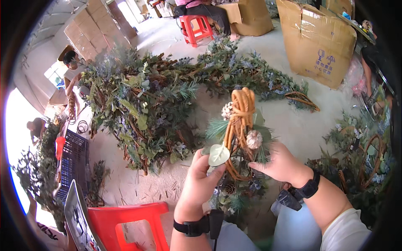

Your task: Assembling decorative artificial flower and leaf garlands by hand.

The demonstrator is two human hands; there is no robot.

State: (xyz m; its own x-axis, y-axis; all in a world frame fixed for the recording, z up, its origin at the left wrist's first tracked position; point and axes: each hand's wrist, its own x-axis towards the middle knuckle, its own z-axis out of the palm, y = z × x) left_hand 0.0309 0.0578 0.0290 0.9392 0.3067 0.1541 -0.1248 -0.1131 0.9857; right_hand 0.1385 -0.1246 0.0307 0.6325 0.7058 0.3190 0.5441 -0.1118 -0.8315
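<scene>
Between both hands, above lap: vine wreath (239,125) stood on edge, ring turned nearly side-on to camera, likely so trim along rim stays reachable. Pale blossom (253,139), pine sprigs, round green leaf (218,155) fixed on it. Left hand (200,180) grips lower left rim, fingers closed by leaf. Right hand (281,163) pinches right side, just under blossom. Beyond: finished wreaths heaped on floor (142,104), red stool (125,219) near left, cardboard box (318,42) far right.

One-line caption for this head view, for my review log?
Both hands, left hand and right hand, hold a twig wreath with greenery above a floor heap of finished wreaths.
</scene>
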